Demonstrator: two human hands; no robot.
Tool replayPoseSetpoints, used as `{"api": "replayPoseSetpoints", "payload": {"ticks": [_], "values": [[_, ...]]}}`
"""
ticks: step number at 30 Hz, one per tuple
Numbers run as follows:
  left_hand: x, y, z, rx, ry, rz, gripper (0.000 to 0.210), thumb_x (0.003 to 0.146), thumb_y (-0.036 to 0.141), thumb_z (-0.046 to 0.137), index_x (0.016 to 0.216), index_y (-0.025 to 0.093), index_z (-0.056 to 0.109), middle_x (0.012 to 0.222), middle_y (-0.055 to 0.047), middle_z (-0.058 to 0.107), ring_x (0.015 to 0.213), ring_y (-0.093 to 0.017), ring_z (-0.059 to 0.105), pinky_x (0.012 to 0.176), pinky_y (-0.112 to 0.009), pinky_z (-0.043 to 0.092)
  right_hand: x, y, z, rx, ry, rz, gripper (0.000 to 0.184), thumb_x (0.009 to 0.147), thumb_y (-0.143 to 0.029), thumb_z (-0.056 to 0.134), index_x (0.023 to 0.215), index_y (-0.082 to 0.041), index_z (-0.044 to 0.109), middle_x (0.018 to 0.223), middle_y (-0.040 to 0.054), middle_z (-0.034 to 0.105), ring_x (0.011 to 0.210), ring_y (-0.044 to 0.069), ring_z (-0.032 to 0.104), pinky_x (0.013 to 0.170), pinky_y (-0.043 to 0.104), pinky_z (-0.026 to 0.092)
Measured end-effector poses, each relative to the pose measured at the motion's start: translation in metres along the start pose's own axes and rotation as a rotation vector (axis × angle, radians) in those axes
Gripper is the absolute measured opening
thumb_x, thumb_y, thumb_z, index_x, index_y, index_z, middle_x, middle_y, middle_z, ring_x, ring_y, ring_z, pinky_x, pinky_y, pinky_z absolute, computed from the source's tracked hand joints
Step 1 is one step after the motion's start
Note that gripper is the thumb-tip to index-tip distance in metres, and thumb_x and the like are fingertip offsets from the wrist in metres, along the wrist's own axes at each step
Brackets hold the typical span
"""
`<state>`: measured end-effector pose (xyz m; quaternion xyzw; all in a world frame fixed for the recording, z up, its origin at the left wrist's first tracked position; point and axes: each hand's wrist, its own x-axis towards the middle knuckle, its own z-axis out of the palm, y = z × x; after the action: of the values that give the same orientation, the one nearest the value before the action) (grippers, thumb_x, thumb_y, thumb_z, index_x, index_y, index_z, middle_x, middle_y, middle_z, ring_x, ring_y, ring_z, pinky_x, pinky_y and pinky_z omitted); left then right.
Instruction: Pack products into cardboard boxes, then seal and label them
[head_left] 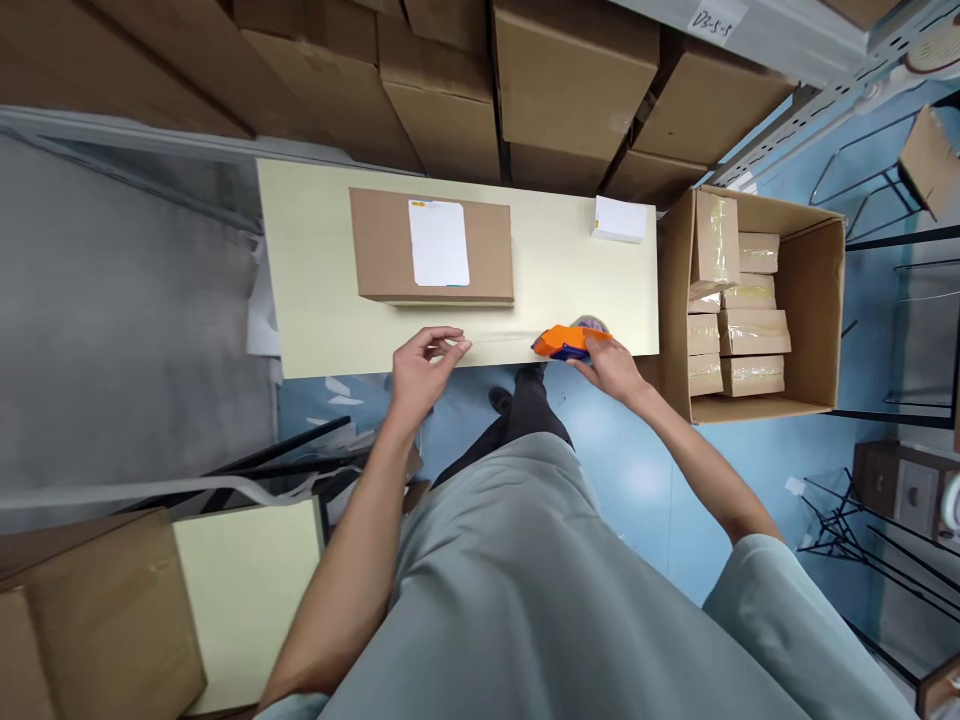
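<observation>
In the head view, the right hand (pixel 616 370) grips an orange tape gun (pixel 562 341). The left hand (pixel 421 378) pinches the end of clear tape (pixel 502 337). It runs straight between them, near a brown box (pixel 386 245) on the table (pixel 319 330).

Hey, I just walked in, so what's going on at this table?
A person is handling tape with both hands. The right hand grips an orange and blue tape dispenser, and a clear strip of tape stretches from it to the fingertips of the left hand. Beyond the strip, a cardboard box with a white label on top lies on the table. To the right, an open carton holds smaller taped boxes.
</observation>
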<state>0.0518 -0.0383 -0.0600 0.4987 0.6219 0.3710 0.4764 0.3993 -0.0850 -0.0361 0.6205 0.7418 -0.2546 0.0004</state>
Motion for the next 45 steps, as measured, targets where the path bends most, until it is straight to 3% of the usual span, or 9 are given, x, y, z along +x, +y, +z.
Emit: {"api": "replayPoseSetpoints", "payload": {"ticks": [4, 8, 14, 26, 32, 37, 42, 45], "values": [[0.016, -0.019, 0.027, -0.028, 0.154, -0.016, 0.020, 0.085, 0.038, 0.081, 0.092, 0.020, 0.077, 0.088, -0.003, 0.075, 0.073, -0.014, 0.059, 0.076, -0.028, 0.052, 0.036, 0.013, 0.005, -0.086, 0.034, -0.017, 0.041, 0.113, -0.055, 0.058, 0.122, -0.015, 0.065, 0.107, 0.0198, 0.077, 0.105, 0.039, 0.074, 0.106, 0.057, 0.059], [0.029, -0.031, 0.054, -0.069, 0.293, -0.070, 0.008, 0.088, 0.026, 0.078, 0.090, 0.019, 0.075, 0.090, -0.002, 0.075, 0.075, -0.013, 0.059, 0.072, -0.025, 0.049, 0.051, 0.016, 0.014, -0.190, 0.047, -0.015, 0.043, 0.116, -0.055, 0.051, 0.122, -0.014, 0.063, 0.106, 0.0186, 0.077, 0.103, 0.036, 0.074, 0.104, 0.053, 0.060], [0.047, -0.045, 0.073, -0.050, 0.450, -0.061, 0.002, 0.093, 0.019, 0.073, 0.094, 0.019, 0.072, 0.095, -0.002, 0.074, 0.084, -0.014, 0.062, 0.081, -0.024, 0.052, 0.067, 0.009, 0.034, -0.269, 0.044, 0.012, 0.042, 0.118, -0.050, 0.047, 0.128, -0.012, 0.062, 0.108, 0.0193, 0.077, 0.103, 0.035, 0.074, 0.102, 0.052, 0.060], [0.060, -0.060, 0.093, -0.131, 0.531, -0.081, 0.008, 0.095, 0.011, 0.067, 0.095, 0.018, 0.065, 0.096, -0.002, 0.070, 0.090, -0.013, 0.067, 0.090, -0.024, 0.057, 0.083, -0.007, 0.020, -0.331, -0.081, 0.093, 0.052, 0.123, -0.050, 0.033, 0.132, -0.003, 0.053, 0.122, 0.0238, 0.075, 0.114, 0.028, 0.072, 0.113, 0.042, 0.052], [0.064, -0.068, 0.101, -0.193, 0.582, -0.102, 0.010, 0.095, 0.010, 0.067, 0.096, 0.019, 0.064, 0.096, -0.002, 0.068, 0.093, -0.014, 0.069, 0.095, -0.026, 0.059, 0.082, 0.002, 0.034, -0.264, 0.033, 0.060, 0.043, 0.121, -0.048, 0.045, 0.130, -0.008, 0.059, 0.115, 0.0182, 0.074, 0.110, 0.032, 0.074, 0.109, 0.048, 0.056], [0.074, -0.072, 0.112, -0.338, 0.684, -0.112, 0.011, 0.096, 0.014, 0.066, 0.101, 0.021, 0.060, 0.096, -0.001, 0.063, 0.095, -0.013, 0.071, 0.098, -0.026, 0.060, 0.084, 0.003, 0.050, -0.226, 0.096, 0.062, 0.046, 0.120, -0.050, 0.044, 0.130, -0.009, 0.061, 0.108, 0.0172, 0.074, 0.107, 0.034, 0.074, 0.107, 0.053, 0.057], [0.064, -0.067, 0.116, -0.353, 0.724, -0.179, 0.016, 0.104, 0.026, 0.065, 0.120, 0.022, 0.064, 0.130, -0.009, 0.067, 0.121, -0.017, 0.071, 0.117, -0.034, 0.055, 0.086, -0.002, 0.057, -0.195, 0.091, 0.082, 0.048, 0.120, -0.051, 0.043, 0.134, -0.009, 0.062, 0.109, 0.0185, 0.075, 0.105, 0.035, 0.075, 0.107, 0.054, 0.057], [0.045, -0.061, 0.120, -0.495, 0.649, -0.316, 0.020, 0.107, 0.031, 0.060, 0.127, 0.024, 0.062, 0.142, -0.012, 0.064, 0.130, -0.017, 0.070, 0.122, -0.036, 0.052, 0.086, -0.005, 0.057, -0.190, 0.069, 0.092, 0.047, 0.120, -0.050, 0.044, 0.137, -0.009, 0.061, 0.110, 0.0186, 0.075, 0.107, 0.035, 0.074, 0.109, 0.054, 0.056]]}}
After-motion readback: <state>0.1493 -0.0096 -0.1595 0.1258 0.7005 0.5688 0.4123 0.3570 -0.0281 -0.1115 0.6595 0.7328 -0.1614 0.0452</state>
